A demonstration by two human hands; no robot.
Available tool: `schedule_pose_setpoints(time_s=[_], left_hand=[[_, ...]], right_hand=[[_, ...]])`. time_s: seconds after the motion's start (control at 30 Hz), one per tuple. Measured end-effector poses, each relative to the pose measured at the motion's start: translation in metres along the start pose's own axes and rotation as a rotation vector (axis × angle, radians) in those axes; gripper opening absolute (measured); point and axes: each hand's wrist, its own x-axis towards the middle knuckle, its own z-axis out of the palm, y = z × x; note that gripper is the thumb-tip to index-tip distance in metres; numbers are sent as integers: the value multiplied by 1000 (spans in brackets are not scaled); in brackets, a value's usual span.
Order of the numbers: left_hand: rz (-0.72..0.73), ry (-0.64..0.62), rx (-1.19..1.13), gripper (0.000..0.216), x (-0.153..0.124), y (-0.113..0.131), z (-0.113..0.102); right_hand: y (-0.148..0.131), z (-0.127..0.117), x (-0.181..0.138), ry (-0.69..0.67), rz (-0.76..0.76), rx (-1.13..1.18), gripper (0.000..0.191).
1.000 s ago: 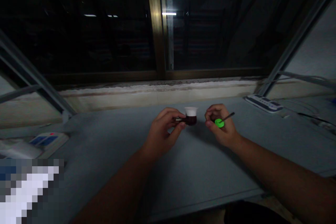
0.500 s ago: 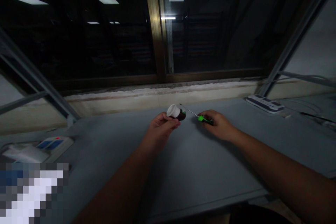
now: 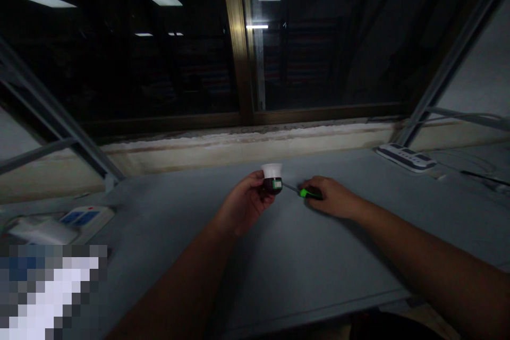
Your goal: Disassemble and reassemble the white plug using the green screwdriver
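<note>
My left hand grips a small cup-shaped piece, white and flared at the top, with a dark lower part bearing a green and white label. It is held upright above the grey table, fingers around its left side and underside. My right hand is closed around the green and black handle of a screwdriver. The thin shaft points left, its tip end at the right side of the dark part. Whether the tip touches it or passes behind, I cannot tell.
The grey table runs back to a pale ledge beneath a dark window. A white power strip with cables lies at the back right. Another strip-like white device with blue panels is at left, near a blurred-out patch. Metal posts rise on both sides.
My left hand has turned the cup-shaped piece from tilted to upright, its label now facing me. The screwdriver has swung lower and flatter, its shaft now reaching the dark part.
</note>
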Motion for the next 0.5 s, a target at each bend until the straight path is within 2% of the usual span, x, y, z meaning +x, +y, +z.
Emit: schedule_pose_setpoints(time_s=[0.1, 0.2, 0.3, 0.37, 0.43, 0.5], left_hand=[[2, -13, 74, 18, 1, -5, 0], [-18, -5, 221, 21, 4, -14, -1], [-63, -25, 311, 24, 6, -22, -2], [-87, -6, 318, 32, 7, -27, 1], [-67, 95, 297, 46, 7, -31, 5], [-33, 210, 275, 47, 6, -34, 11]], right_hand=[[-2, -2, -1, 58, -7, 22, 41], [-10, -6, -2, 150, -40, 82, 56], [-27, -8, -4, 123, -154, 181, 65], [-40, -7, -5, 33, -267, 230, 62], [-51, -3, -4, -19, -368, 244, 50], [-59, 3, -3, -14, -433, 238, 41]])
